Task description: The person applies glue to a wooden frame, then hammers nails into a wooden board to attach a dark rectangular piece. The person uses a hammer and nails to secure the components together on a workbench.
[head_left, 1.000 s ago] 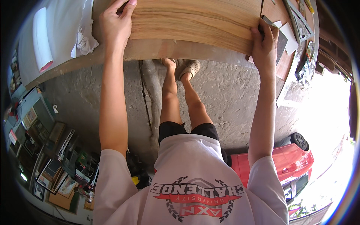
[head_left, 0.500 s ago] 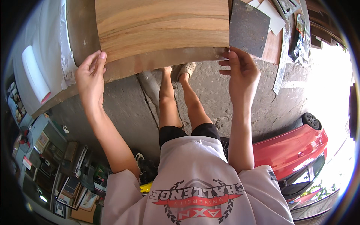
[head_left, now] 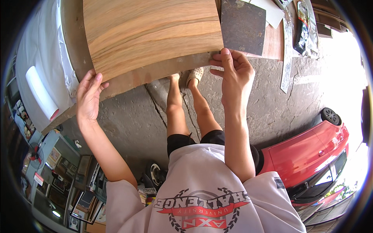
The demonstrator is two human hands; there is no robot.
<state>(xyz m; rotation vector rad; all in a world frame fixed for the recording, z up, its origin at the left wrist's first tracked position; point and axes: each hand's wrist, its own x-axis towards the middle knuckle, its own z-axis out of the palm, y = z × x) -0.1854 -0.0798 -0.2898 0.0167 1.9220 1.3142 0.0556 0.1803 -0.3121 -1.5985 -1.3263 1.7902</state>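
A light brown wood-grain sheet [head_left: 155, 33] lies at the top of the view, over a brown worktable [head_left: 143, 73]. Its far end runs out of the picture. My left hand [head_left: 88, 93] pinches the sheet's near left corner, thumb on top and fingers partly below. At the near right corner, my right hand [head_left: 235, 73] holds the edge between thumb and forefinger, with the other fingers loosely curled. Right of the sheet lies a dark, worn square plate [head_left: 244, 27], apart from both hands.
A white roll [head_left: 42, 93] rests on white sheeting [head_left: 37, 50] at the left. A metal ruler [head_left: 286, 54] juts past the table's right edge, beside a plastic-wrapped item [head_left: 302, 27]. A red car [head_left: 307, 151] stands on the concrete floor at right; frames and shelves [head_left: 83, 194] fill the lower left.
The sheet has shifted left and turned slightly, its left corner coming nearer to me. Both hands have moved along with its corners. The whole view has also shifted a little.
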